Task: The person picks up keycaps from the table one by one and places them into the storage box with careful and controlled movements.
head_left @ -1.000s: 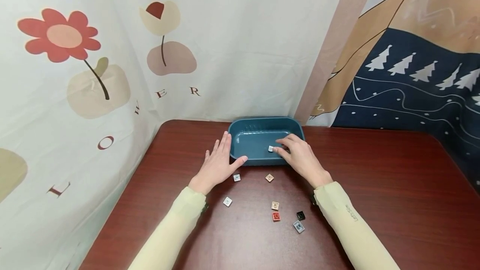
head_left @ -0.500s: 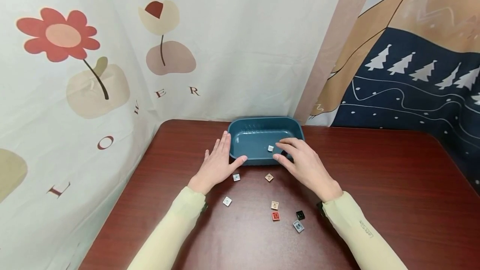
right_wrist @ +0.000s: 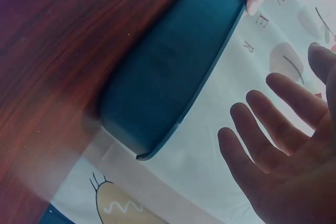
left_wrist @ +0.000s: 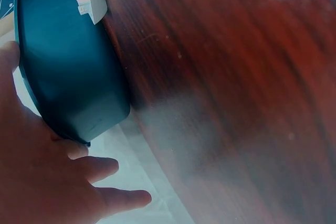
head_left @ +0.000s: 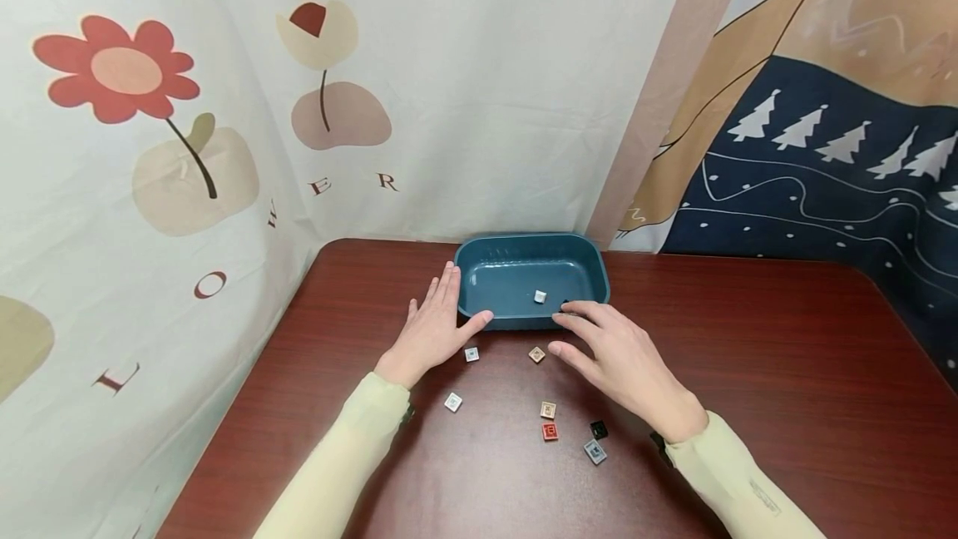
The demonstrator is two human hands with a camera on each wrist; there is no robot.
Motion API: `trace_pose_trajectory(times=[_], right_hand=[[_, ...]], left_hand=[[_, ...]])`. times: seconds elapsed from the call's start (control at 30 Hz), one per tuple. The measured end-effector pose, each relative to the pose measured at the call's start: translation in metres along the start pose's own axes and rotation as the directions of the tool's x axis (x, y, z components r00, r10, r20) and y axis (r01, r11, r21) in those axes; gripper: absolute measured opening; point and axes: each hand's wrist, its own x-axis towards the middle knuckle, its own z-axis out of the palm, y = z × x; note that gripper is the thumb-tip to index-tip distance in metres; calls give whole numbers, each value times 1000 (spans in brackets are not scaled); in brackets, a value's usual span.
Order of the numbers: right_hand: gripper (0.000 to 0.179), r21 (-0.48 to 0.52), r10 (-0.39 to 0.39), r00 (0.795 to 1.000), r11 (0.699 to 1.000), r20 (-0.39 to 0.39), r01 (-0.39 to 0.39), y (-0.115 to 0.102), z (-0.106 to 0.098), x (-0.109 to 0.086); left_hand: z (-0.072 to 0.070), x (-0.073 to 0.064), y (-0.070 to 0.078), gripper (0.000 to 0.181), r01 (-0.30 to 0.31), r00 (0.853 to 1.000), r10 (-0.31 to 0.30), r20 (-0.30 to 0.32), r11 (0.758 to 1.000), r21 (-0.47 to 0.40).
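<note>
A blue-green rectangular tray (head_left: 516, 324) stands at the table's far edge. Against its left end lies my left hand (head_left: 430, 331), fingers straight and thumb at the front rim. My right hand (head_left: 617, 356) hovers by the tray's front right corner, fingers loosely bent and apart, nothing between them; the right wrist view shows its spread fingers (right_wrist: 257, 135). Inside the tray are a white keycap (head_left: 540, 297) and a black keycap (head_left: 565, 304), the latter mostly hidden behind my right fingers. Just in front sit a light keycap (head_left: 471, 353) and a beige keycap (head_left: 536, 354).
Nearer on the reddish-brown table (head_left: 786, 381) lie a white keycap (head_left: 452, 402), another beige keycap (head_left: 548, 410), a red keycap (head_left: 550, 432), a black keycap (head_left: 598, 429) and a grey keycap (head_left: 595, 451). A printed curtain (head_left: 479, 148) hangs right behind the tray.
My right hand has let go of a black keycap inside the tray and drawn back toward the front right, out over the rim. The left hand has stayed in place.
</note>
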Motion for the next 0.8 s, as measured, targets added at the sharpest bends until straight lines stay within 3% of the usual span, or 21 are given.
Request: trace_pose_trajectory(times=[0.27, 0.8], right_hand=[[44, -17, -16, 1000, 1000, 16, 16, -3, -2, -16], [47, -12, -71, 988, 997, 135, 73, 0, -1, -44]], left_hand=[[0, 1, 1, 103, 3, 1000, -3, -4, 1000, -4], [-1, -1, 2, 104, 3, 1000, -3, 8, 1000, -5]])
